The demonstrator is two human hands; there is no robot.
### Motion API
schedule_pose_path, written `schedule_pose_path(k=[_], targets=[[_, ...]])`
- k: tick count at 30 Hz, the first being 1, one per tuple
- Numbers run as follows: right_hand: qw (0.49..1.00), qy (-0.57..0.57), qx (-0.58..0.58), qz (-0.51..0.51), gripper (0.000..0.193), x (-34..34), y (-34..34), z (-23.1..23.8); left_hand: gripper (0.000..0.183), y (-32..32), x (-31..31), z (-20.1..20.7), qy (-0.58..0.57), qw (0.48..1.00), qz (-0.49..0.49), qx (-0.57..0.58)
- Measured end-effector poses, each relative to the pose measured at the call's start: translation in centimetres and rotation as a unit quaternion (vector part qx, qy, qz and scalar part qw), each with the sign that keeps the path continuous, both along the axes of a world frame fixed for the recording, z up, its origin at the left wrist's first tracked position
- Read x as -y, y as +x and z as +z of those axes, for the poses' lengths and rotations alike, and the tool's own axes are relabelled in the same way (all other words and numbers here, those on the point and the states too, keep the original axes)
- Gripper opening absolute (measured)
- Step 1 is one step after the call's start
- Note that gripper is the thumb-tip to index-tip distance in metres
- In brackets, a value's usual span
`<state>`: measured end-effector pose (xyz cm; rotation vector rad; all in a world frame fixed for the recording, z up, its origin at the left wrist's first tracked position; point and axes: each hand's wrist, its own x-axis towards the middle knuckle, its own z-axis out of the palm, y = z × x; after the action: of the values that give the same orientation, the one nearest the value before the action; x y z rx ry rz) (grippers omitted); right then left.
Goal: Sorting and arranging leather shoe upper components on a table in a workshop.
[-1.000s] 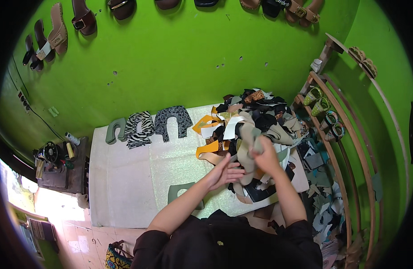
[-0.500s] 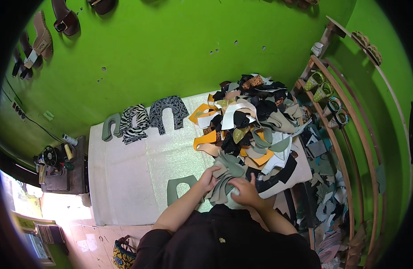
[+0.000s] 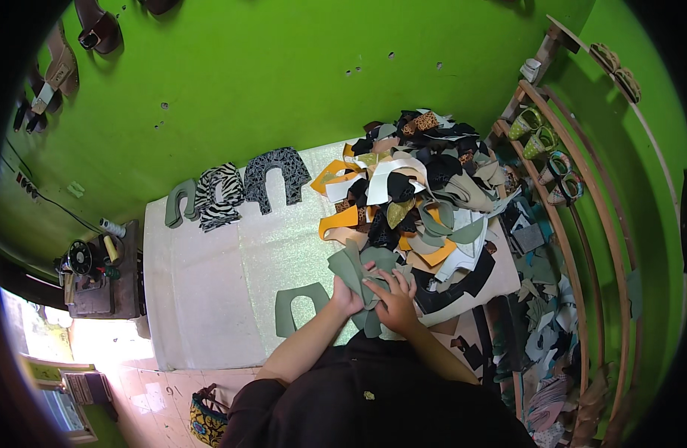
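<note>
A loose bundle of sage-green cut pieces (image 3: 348, 267), thin and flexible like leather or synthetic sheet, is held above the near edge of the table. My left hand (image 3: 346, 298) grips the bundle from its left side. On the other side, my right hand (image 3: 395, 305) has its fingers on the same pieces, some fingers a little apart; the pieces fan out between both hands. Beside my left wrist, a flat green U-shaped piece (image 3: 285, 308) lies on the table, partly covered by my forearm.
A large heap of mixed scraps (image 3: 403, 179) covers the right of the white table (image 3: 194, 299). Along the back lie U-shaped stacks: green (image 3: 174, 205), zebra-striped (image 3: 207, 187) and black-grey patterned (image 3: 257, 179). A wooden rack (image 3: 567, 164) with sandals stands right; a sewing machine (image 3: 89, 261) left.
The green bundle has been lifted and turned, its pieces now fanned upward. My right hand has shifted slightly up and left against it. The view has tilted slightly.
</note>
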<state>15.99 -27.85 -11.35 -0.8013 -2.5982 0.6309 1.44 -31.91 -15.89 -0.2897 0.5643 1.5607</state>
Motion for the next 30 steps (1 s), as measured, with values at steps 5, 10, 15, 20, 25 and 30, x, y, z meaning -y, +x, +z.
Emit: schedule_pose_path(k=[5, 10, 15, 20, 25, 30], targets=[[0.975, -0.186, -0.120, -0.029, 0.051, -2.2, 0.7, -0.1, 0.061, 0.4, -0.3, 1.6, 0.076, 0.996, -0.029, 0.040], [0.965, -0.194, -0.151, -0.097, 0.034, -3.8, 1.0, 0.4, 0.055, 0.9, -0.8, 0.9, -0.048, 0.992, -0.090, -0.075], [0.949, -0.220, -0.166, -0.153, 0.019, -6.6, 1.8, -0.8, 0.043, 0.5, 0.5, -2.2, -0.190, 0.859, -0.005, -0.475], [0.906, -0.389, -0.152, -0.064, 0.018, -8.0, 2.0, -1.5, 0.062, -1.0, -0.3, 4.3, 0.029, 0.553, 0.014, -0.833], [0.867, -0.464, -0.177, -0.040, 0.018, -8.0, 1.5, -1.0, 0.063, -2.2, -1.2, 4.4, 0.084, 0.485, -0.254, -0.832], [0.940, -0.292, -0.069, -0.160, 0.026, -8.8, 3.3, 0.0, 0.049, -3.5, -0.4, -1.1, 0.108, 0.385, -0.244, -0.883]])
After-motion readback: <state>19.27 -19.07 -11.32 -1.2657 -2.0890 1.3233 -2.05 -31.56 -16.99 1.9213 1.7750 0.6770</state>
